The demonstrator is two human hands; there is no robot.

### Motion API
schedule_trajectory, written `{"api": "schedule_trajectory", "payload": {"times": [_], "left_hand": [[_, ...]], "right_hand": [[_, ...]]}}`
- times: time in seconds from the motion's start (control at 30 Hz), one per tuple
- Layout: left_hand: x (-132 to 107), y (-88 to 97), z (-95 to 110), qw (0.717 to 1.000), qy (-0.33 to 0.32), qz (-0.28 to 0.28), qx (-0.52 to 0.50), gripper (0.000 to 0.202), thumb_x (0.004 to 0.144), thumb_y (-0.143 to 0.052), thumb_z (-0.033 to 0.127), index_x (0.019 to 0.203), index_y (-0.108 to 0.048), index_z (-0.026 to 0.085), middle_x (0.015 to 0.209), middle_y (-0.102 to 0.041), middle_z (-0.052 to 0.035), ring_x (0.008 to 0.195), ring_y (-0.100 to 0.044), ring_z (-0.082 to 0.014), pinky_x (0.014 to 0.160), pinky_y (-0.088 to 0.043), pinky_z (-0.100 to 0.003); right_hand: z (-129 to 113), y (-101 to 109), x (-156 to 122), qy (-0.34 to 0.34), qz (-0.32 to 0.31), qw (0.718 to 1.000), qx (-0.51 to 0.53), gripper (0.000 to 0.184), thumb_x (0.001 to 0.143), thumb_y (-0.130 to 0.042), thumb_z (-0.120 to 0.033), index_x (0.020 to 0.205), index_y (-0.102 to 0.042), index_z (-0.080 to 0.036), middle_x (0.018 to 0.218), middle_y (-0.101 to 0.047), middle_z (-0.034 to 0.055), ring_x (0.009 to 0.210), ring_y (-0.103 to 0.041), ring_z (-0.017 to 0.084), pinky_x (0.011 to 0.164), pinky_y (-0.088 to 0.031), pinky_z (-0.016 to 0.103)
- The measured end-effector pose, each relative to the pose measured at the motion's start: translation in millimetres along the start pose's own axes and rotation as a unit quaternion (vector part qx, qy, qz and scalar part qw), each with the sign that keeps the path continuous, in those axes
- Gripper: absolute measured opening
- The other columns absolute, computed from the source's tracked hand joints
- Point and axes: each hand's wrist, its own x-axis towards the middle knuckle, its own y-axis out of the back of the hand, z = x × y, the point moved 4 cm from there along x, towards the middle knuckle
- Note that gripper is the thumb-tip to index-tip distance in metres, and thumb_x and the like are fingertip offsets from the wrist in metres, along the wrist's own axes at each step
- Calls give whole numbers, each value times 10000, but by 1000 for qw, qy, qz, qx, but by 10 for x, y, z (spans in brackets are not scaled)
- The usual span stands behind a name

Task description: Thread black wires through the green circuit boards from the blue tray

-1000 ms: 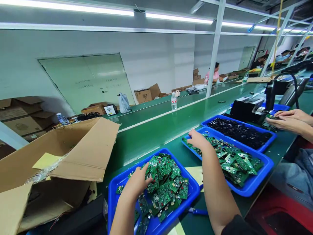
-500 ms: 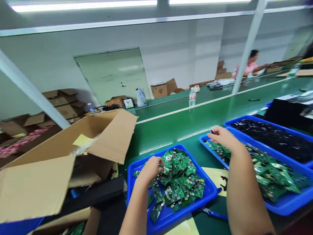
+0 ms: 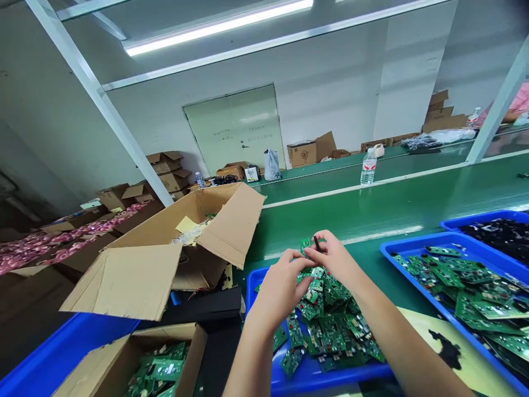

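Observation:
My left hand (image 3: pixel 283 284) is closed with its fingertips at a small green circuit board (image 3: pixel 305 245), held up above the middle blue tray (image 3: pixel 257 275). Close against it, my right hand (image 3: pixel 335 259) pinches a small dark piece (image 3: pixel 317 243) at the board's edge. Fingers partly cover both items, so how they touch is hard to make out. Below the hands, loose green circuit boards (image 3: pixel 328 333) are heaped in the tray.
More boards fill a blue tray (image 3: pixel 386 249) on the right, with a tray of black parts (image 3: pixel 498 234) beyond. An open carton (image 3: pixel 225 231) and a smaller box of boards (image 3: pixel 198 344) stand left. A water bottle (image 3: pixel 368 167) stands behind. Someone's pink sleeve (image 3: pixel 521 99) shows far right.
My right hand has come left from the right tray with the dark piece. My left hand has lifted a board from the pile, and the hands now meet. The view has swung left.

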Motion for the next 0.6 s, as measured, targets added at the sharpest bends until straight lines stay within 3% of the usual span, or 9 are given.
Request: {"api": "schedule_trajectory", "payload": {"times": [0.13, 0.23, 0.3, 0.37, 0.47, 0.6], "left_hand": [[-17, 85, -100, 975, 69, 89, -192, 349, 822, -578, 281, 1148, -525, 165, 1030, -582, -80, 755, -604, -137, 670, -503, -269], [4, 11, -145, 953, 113, 85, -269, 556, 721, -701, 320, 1197, -469, 151, 913, -569, -35, 634, -552, -99, 564, -471, -225], [23, -28, -141, 946, 112, 84, -294, 519, 715, -708, 302, 1159, -491, 142, 790, -553, 6, 588, -531, -93, 535, -455, -214], [29, 2, -122, 952, 84, 121, -267, 345, 762, -660, 265, 1069, -552, 150, 737, -566, 8, 618, -554, -114, 564, -469, -226], [-4, 132, -60, 967, -9, 214, -136, 130, 822, -577, 198, 939, -632, 186, 835, -633, -40, 768, -605, -155, 684, -501, -269], [-90, 238, -13, 933, -108, 343, 5, 193, 866, -496, 156, 839, -680, 208, 939, -644, -78, 855, -622, -172, 722, -514, -287]], "right_hand": [[-135, 32, -79, 7, 9, 1000, 27, 586, 537, -753, -570, 833, -378, -231, 600, -574, -68, 536, -573, 133, 554, -513, 309], [-195, 4, -145, 23, 19, 999, 40, 579, 556, -753, -566, 838, -374, -230, 617, -576, -63, 549, -567, 124, 563, -508, 290], [-220, -1, -186, 44, 41, 998, 37, 554, 580, -750, -550, 839, -379, -230, 625, -575, -64, 518, -544, 108, 531, -488, 267], [-245, 13, -220, 65, 58, 995, 48, 535, 598, -755, -524, 857, -388, -234, 639, -573, -65, 526, -559, 110, 533, -491, 263], [-279, 25, -265, 55, 29, 992, 107, 529, 628, -749, -513, 897, -382, -243, 726, -611, -34, 645, -649, 158, 620, -536, 306], [-349, 6, -357, 5, -18, 988, 151, 486, 683, -690, -559, 911, -396, -246, 721, -608, -19, 617, -669, 190, 572, -538, 331]]}}
